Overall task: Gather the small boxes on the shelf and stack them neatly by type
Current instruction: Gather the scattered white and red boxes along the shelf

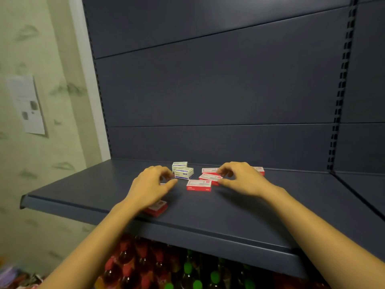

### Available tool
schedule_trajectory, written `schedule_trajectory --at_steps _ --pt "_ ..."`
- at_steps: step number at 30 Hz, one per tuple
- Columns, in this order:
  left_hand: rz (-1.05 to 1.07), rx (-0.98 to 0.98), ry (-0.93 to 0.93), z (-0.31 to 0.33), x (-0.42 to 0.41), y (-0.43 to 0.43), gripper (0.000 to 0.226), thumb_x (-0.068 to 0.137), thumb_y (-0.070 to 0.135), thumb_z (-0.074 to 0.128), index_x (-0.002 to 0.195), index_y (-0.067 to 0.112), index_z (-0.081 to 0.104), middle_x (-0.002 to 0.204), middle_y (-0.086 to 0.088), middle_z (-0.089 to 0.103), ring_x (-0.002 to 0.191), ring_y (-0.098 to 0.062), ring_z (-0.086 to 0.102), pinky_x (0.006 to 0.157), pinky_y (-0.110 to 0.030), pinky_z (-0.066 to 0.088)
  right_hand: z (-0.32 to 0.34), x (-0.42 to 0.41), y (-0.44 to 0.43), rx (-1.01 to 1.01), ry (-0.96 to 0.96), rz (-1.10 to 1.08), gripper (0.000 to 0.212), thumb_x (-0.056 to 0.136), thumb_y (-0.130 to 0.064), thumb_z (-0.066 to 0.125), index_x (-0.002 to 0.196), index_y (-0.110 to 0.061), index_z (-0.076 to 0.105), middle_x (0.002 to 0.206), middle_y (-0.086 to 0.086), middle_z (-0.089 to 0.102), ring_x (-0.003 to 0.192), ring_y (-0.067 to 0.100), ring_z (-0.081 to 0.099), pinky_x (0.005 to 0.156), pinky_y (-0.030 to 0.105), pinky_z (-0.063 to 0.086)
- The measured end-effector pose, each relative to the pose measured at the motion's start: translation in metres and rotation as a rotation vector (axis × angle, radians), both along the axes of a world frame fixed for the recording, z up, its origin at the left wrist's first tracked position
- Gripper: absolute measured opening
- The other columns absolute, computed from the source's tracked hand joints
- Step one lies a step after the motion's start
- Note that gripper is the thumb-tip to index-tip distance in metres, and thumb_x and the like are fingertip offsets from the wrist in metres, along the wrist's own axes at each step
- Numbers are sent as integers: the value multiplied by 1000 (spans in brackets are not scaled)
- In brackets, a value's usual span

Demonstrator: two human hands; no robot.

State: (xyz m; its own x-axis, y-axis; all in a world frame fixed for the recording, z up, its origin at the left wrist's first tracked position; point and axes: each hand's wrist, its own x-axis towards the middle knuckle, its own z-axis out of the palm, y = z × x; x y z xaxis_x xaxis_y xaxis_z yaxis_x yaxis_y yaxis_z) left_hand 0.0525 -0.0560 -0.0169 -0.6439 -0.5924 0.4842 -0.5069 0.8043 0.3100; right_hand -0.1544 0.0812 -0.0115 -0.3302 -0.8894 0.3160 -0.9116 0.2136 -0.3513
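Small boxes lie scattered on a dark blue shelf (pixel 239 213). Two white-and-blue boxes (pixel 183 173) sit close together near the back. Several red-and-white boxes lie flat to their right, one in front (pixel 199 185) and another (pixel 209 177) behind it. One more red box (pixel 157 208) lies near the front edge, partly under my left wrist. My left hand (pixel 151 187) hovers beside the white boxes, fingers curled and apart, holding nothing. My right hand (pixel 242 178) has its fingertips at the red boxes; whether it grips one cannot be told.
The shelf's back panel (pixel 218 90) rises behind the boxes, with a slotted upright (pixel 339 101) at the right. Bottles with red and green caps (pixel 187 270) stand on the level below. A papered wall with a posted sheet (pixel 27 105) is at the left.
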Motion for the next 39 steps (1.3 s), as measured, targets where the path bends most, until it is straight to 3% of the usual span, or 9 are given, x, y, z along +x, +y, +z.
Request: schedule_trajectory --at_steps 3,9,12,17,24,30,33,36,39 --pt "-5 3 -9 -2 3 -23 23 86 39 57 102 23 64 107 7 64 98 -12 55 87 -35 48 1 8 -38 27 -13 -41 34 86 -39 59 116 -24 58 122 -4 61 107 16 57 92 36 48" --pt "-33 37 -25 -11 4 -55 26 87 40 55 106 23 63 112 6 62 101 -11 54 89 -33 49 -4 21 -106 121 31 -124 57 85 -48 56 130 -14 47 134 4 51 121 23 48 92 40 45" --pt "-54 58 -3 -12 6 -68 24 87 41 55 104 25 63 110 8 62 99 -8 54 88 -33 50 -7 25 -130 167 52 -184 56 82 -51 57 123 -12 50 126 7 55 114 25 51 84 38 44" --pt "-89 76 29 -8 0 -87 24 87 38 56 105 23 62 111 5 62 99 -10 54 88 -33 51 -10 25 -146 225 67 -211 50 82 -47 61 119 -15 51 123 6 59 110 22 56 93 39 48" --pt "-128 135 16 -7 -41 -113 38 87 27 59 123 16 51 129 -4 54 113 -17 52 97 -35 46 11 11 -100 84 23 -159 40 81 -46 62 112 -23 52 119 -4 58 104 14 55 80 34 48" --pt "-102 305 -131 -10 -84 -140 72 84 26 65 142 9 26 149 -12 32 134 -29 37 109 -41 35 11 -7 -42 25 -7 -236 37 79 -47 65 108 -27 53 117 -8 59 102 10 55 82 31 49" --pt "-119 368 -212 -15 -92 -150 76 85 24 64 145 8 20 151 -13 28 136 -29 32 112 -39 29 8 -9 -22 19 -24 -263 36 78 -50 66 104 -28 53 112 -10 59 99 9 56 85 35 51" --pt "-133 365 -204 -20 -100 -150 67 86 22 62 141 6 29 144 -15 39 129 -28 42 107 -37 35 4 -15 -4 17 -20 -287 35 77 -52 65 102 -31 53 110 -12 59 97 7 54 82 31 49" --pt "-160 376 -128 -19 -100 -149 51 82 21 67 126 6 47 129 -14 54 114 -25 54 95 -32 43 3 -18 12 14 -10 -311 39 77 -52 64 107 -30 53 109 -13 57 98 6 53 81 30 48"
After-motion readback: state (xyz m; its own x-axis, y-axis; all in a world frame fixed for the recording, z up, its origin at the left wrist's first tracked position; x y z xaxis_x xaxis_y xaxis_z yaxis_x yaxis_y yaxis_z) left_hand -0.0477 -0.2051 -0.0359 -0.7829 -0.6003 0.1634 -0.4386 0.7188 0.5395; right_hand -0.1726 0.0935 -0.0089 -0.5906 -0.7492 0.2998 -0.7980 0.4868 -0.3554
